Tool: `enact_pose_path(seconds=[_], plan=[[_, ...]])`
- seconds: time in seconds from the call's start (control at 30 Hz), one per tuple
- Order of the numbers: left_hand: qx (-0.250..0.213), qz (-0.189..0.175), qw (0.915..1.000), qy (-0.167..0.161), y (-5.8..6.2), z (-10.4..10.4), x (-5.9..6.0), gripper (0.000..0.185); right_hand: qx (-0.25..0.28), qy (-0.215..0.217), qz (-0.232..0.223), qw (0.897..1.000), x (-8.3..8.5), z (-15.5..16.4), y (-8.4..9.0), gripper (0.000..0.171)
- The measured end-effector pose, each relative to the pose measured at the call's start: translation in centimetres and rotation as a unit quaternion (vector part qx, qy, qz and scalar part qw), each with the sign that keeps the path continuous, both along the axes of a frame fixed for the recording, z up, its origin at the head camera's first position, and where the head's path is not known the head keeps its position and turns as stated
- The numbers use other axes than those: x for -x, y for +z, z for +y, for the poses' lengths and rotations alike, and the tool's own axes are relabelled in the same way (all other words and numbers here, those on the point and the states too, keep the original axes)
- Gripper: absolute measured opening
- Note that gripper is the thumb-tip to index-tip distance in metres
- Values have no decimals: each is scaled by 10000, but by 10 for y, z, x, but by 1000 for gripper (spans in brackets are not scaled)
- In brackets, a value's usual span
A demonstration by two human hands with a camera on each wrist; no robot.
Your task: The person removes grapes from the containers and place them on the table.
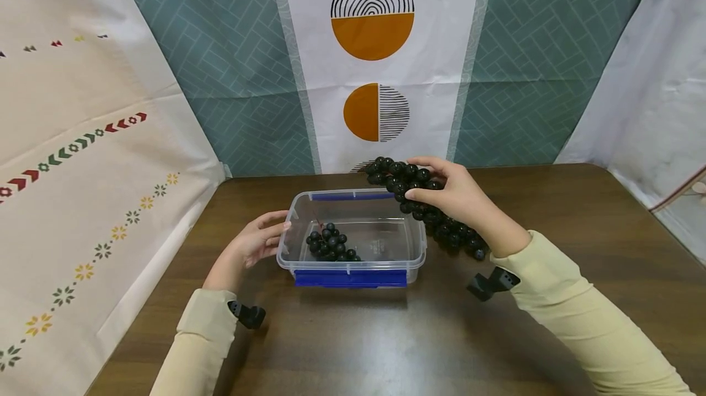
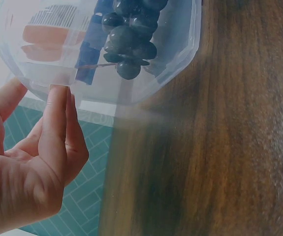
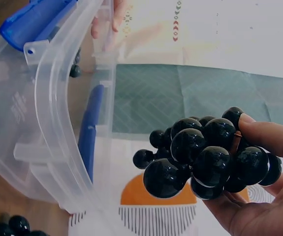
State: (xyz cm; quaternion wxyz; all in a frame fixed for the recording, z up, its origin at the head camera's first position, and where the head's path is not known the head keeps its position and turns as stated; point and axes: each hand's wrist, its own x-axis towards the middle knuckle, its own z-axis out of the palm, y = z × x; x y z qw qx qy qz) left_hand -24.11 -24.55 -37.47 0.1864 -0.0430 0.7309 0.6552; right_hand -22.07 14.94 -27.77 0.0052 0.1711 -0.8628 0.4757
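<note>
A bunch of dark grapes (image 1: 397, 178) (image 3: 212, 164) is pinched between the thumb and fingers of my right hand (image 1: 460, 197), raised over the right end of a clear plastic container (image 1: 353, 265) with blue side clips. Inside the container, towards its left, lies a smaller bunch of dark grapes (image 1: 330, 246) (image 2: 129, 42) with a thin stem. My left hand (image 1: 254, 241) (image 2: 40, 157) rests its extended fingertips against the container's left end. More dark grapes (image 1: 455, 233) (image 3: 18, 226) lie on the table just right of the container, partly hidden behind the right hand and the raised bunch.
The brown wooden table (image 1: 353, 347) meets a green and white patterned cloth (image 1: 248, 77) behind the container. Pale cloths hang at the left (image 1: 83, 200) and right sides. Each wrist carries a small black camera (image 1: 250, 315).
</note>
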Motion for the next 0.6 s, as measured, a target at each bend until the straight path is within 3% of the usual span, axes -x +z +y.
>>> enact_pose_path(seconds=[0.6], plan=[[-11, -14, 10000, 20, -2, 0, 1, 60, -200, -368, 40, 9991, -9, 29, 12, 60]])
